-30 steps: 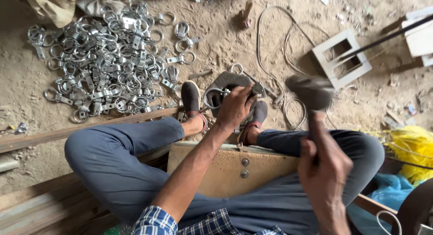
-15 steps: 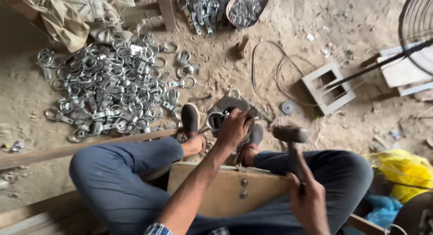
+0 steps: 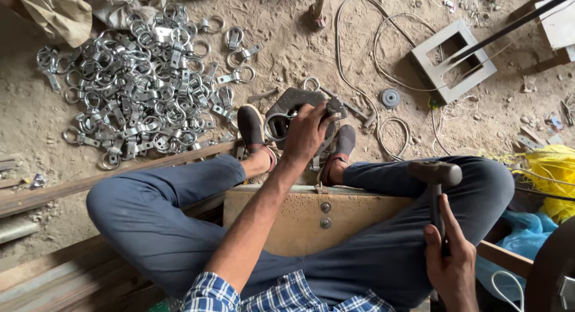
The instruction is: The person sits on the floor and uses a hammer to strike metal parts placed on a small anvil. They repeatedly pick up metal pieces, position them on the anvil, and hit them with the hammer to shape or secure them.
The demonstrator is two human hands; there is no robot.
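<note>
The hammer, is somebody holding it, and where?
Yes. The right hand holds the hammer low on its handle, head up. The left hand presses on a metal ring piece on the dark block.

Left hand [image 3: 308,132] presses a metal ring [image 3: 277,125] on the block [image 3: 294,101]; right hand [image 3: 452,267] grips a hammer [image 3: 435,183].

Left hand [image 3: 308,132] hides ring part; right hand [image 3: 450,270] cut by edge

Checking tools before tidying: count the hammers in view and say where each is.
1. The hammer is upright in the right hand, above the right knee. More could be hidden under the pile of metal rings.
</note>
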